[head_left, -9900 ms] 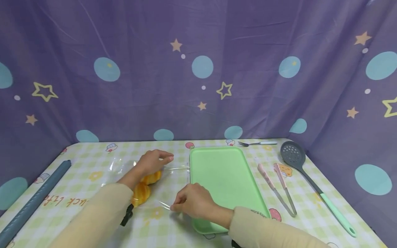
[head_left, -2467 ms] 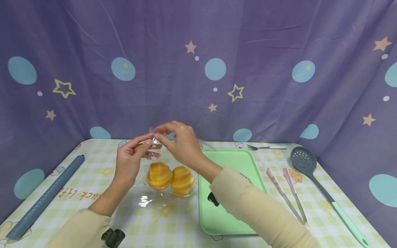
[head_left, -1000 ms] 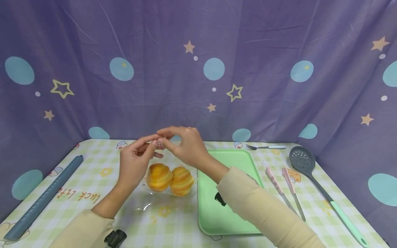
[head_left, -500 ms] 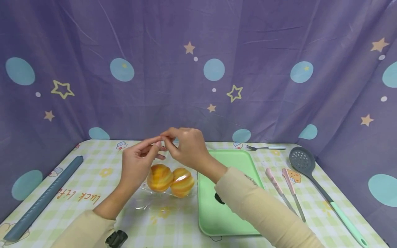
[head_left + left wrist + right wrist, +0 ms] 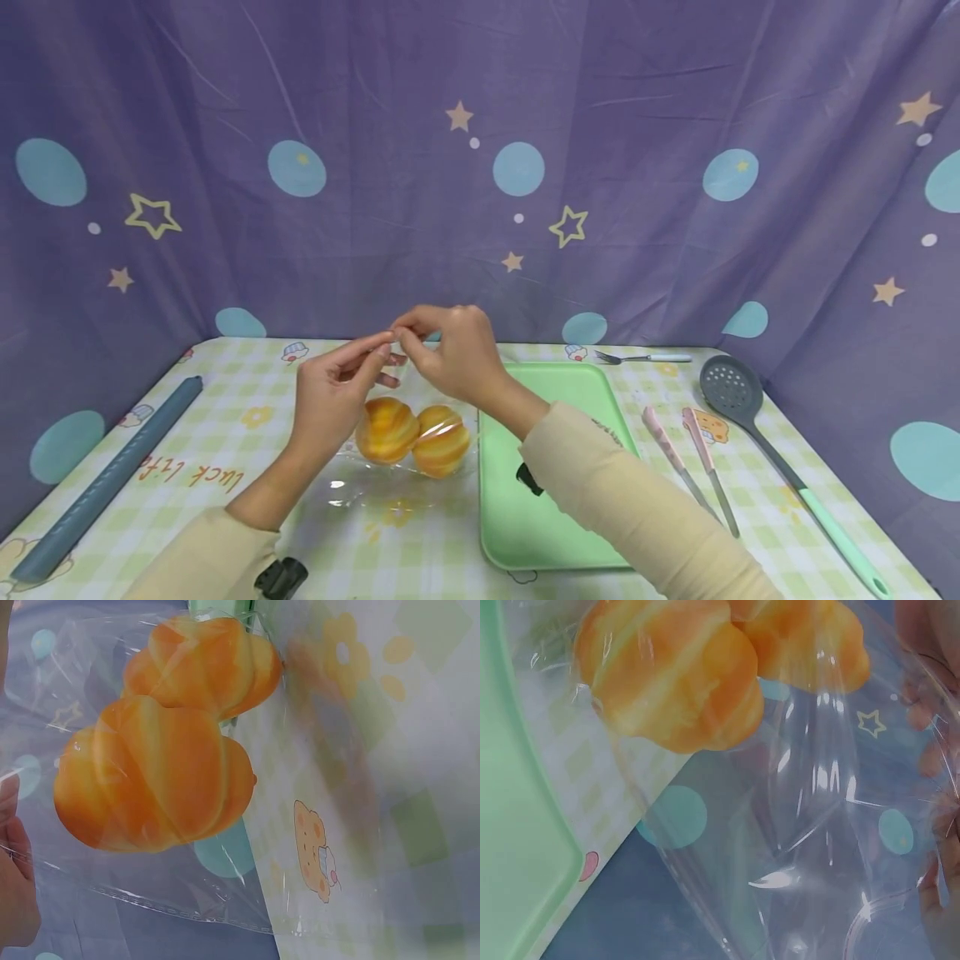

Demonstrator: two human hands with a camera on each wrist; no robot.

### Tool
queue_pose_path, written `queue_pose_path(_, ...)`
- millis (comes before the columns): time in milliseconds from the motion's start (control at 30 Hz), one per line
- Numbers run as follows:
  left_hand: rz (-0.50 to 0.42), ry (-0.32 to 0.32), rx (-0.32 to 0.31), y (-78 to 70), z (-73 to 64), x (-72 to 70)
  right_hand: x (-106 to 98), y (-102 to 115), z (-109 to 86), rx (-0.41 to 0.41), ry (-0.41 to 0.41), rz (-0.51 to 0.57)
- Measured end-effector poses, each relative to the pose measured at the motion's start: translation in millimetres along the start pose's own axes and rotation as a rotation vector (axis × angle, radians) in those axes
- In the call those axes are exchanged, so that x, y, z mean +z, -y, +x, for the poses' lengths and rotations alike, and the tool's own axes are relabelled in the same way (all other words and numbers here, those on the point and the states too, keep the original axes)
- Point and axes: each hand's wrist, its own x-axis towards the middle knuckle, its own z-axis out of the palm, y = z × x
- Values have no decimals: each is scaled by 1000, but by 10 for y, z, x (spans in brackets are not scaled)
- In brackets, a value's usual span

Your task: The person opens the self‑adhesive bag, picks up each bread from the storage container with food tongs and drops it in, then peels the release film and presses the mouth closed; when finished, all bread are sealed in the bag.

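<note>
Two orange-yellow striped buns [image 5: 387, 429] sit side by side in a clear plastic bag [image 5: 810, 855] in front of me, left of the tray. My left hand [image 5: 322, 400] pinches the bag's upper edge between thumb and index finger, its other fingers loosely bent. Touching it at the fingertips, my right hand [image 5: 461, 354] pinches the same edge with thumb and forefinger. The left wrist view shows the buns through the see-through film, whose seam runs below them. What exactly lies between the fingertips is hidden.
A light green tray [image 5: 555, 533] lies right of the bag, under my right forearm. Beyond it are pink-handled tongs [image 5: 663, 437], a grey skimmer [image 5: 729, 387] with a mint handle, and a fork [image 5: 648, 357] at the back. A long blue-grey rod [image 5: 112, 475] lies at the left.
Earlier my hands were apart and low over the bag; later they met at its raised edge. Since then they have shifted slightly right, fingertips closer together. In the last half second almost nothing moved.
</note>
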Motion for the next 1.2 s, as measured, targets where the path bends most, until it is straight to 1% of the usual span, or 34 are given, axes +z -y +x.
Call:
queue_pose_path(100,-19,8,-8,15,2,-10,-5,9,4,55,7,41)
queue_pose_path(200,-64,24,-15,36,5,-23,-7,17,4,128,15,95)
queue_pose_path(333,-124,48,-5,62,16,-31,-9,16,-6,228,27,171)
queue_pose_path(433,-130,53,-5,75,21,-36,-10,22,-16,309,42,237)
queue_pose_path(600,-113,55,-30,95,21,-48,-9,40,-21,445,56,375)
queue_pose_path(767,-132,56,-27,108,27,-45,-13,37,-14,553,29,529)
queue_pose_path(833,-144,58,-26,110,30,-41,-16,26,-12,554,14,554)
queue_pose_path(900,-153,54,-28,108,30,-38,-21,13,-13,532,8,534)
queue_pose_path(967,-155,42,-33,100,30,-39,-27,1,-14,488,10,469)
queue_pose_path(1133,-169,-14,-49,58,33,-37,-45,-6,-22,368,25,253)
queue_pose_path(1200,-174,-39,-57,39,43,-30,-51,4,-21,329,21,203)
